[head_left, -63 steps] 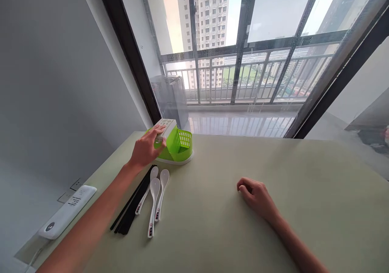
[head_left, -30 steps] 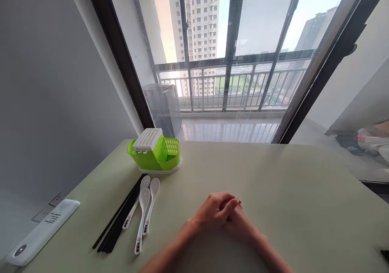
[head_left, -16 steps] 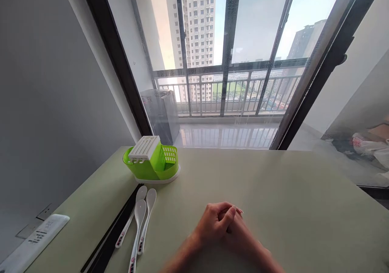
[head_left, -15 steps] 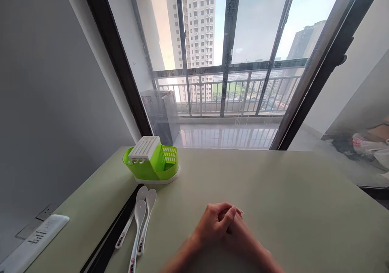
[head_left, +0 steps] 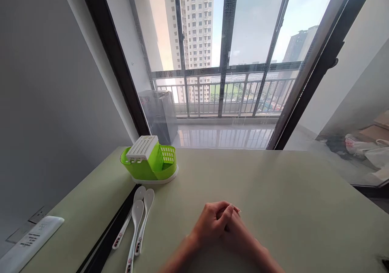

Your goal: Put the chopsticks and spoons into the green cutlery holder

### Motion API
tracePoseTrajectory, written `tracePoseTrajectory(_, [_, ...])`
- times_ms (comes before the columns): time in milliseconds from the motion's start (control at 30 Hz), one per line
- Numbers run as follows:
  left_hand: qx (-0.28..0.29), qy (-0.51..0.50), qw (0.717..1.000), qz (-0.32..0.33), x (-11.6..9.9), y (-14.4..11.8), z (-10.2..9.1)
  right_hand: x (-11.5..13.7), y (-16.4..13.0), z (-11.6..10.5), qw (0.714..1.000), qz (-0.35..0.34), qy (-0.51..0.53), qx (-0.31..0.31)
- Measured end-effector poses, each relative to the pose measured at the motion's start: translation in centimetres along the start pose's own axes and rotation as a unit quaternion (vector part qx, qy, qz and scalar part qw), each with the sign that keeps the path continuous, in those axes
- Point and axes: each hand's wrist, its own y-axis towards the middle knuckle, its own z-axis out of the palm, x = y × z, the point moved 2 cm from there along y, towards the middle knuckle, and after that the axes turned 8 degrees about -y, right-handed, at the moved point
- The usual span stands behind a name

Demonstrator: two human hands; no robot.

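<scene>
My left hand (head_left: 209, 221) and my right hand (head_left: 234, 225) are clasped together above the front middle of the table. Their fingers are closed over one another, and no object shows in them. To the left lie three white soup spoons (head_left: 137, 214) with printed marks on their handle ends. Behind these stands a green utensil caddy (head_left: 142, 170) with a white slotted top and a white base.
The pale green table (head_left: 258, 183) reaches to a glass door. Long black strips (head_left: 112, 226) lie beside the spoons. A white bar-shaped object (head_left: 33, 240) with dark print is at the table's left edge, near wall sockets (head_left: 36, 215).
The view has swung slightly, so things at the sides sit a little further left. My hands stay clasped, and the spoons and caddy keep their places on the table.
</scene>
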Motion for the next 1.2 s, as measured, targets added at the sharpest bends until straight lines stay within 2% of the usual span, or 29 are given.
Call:
tracePoseTrajectory(300, [-0.007, 0.013, 1.000, 0.010, -0.2, -0.3, 0.4, 0.3, 0.0, -0.4, 1.000, 0.000, 0.007, 0.015])
tracePoseTrajectory(400, [-0.023, 0.061, 0.998, 0.009, -0.9, -1.7, 0.2, 0.2, 0.0, -0.3, 0.999, 0.002, 0.019, 0.041])
tracePoseTrajectory(467, [-0.039, 0.117, 0.992, 0.022, -2.0, -3.4, -0.6, 0.2, 0.1, -0.5, 0.998, -0.001, 0.037, 0.058])
tracePoseTrajectory(533, [-0.072, 0.179, 0.980, 0.044, -3.5, -5.6, -2.2, 0.3, 0.2, -0.7, 0.997, -0.002, 0.039, 0.069])
tracePoseTrajectory(600, [-0.138, 0.244, 0.958, 0.063, -4.8, -8.1, -4.7, 0.4, 0.2, -1.0, 0.997, 0.003, 0.027, 0.078])
tracePoseTrajectory(667, [-0.240, 0.308, 0.919, 0.064, -5.6, -10.7, -8.0, 0.4, 0.2, -1.2, 0.996, 0.005, 0.017, 0.089])
tracePoseTrajectory(733, [-0.345, 0.365, 0.864, 0.039, -5.7, -13.1, -11.8, 0.3, 0.0, -1.2, 0.996, 0.005, 0.013, 0.092])
tracePoseTrajectory(767, [-0.373, 0.390, 0.842, 0.021, -5.5, -14.2, -13.6, 0.1, 0.0, -1.1, 0.996, 0.005, 0.012, 0.092])
tracePoseTrajectory(900, [-0.377, 0.487, 0.784, -0.079, -4.0, -17.4, -19.7, -0.3, 0.0, -0.8, 0.996, 0.000, 0.018, 0.085])
tracePoseTrajectory(1000, [-0.353, 0.534, 0.751, -0.159, -3.0, -18.4, -22.6, -0.2, -0.1, -0.9, 0.997, 0.004, 0.018, 0.070])
tracePoseTrajectory(1067, [-0.333, 0.534, 0.751, -0.202, -2.8, -18.5, -23.6, 0.0, -0.4, -1.1, 0.998, 0.009, 0.016, 0.058])
tracePoseTrajectory(1200, [-0.295, 0.499, 0.769, -0.269, -2.9, -18.1, -24.5, 0.4, -1.3, -1.7, 0.999, 0.025, 0.018, 0.038])
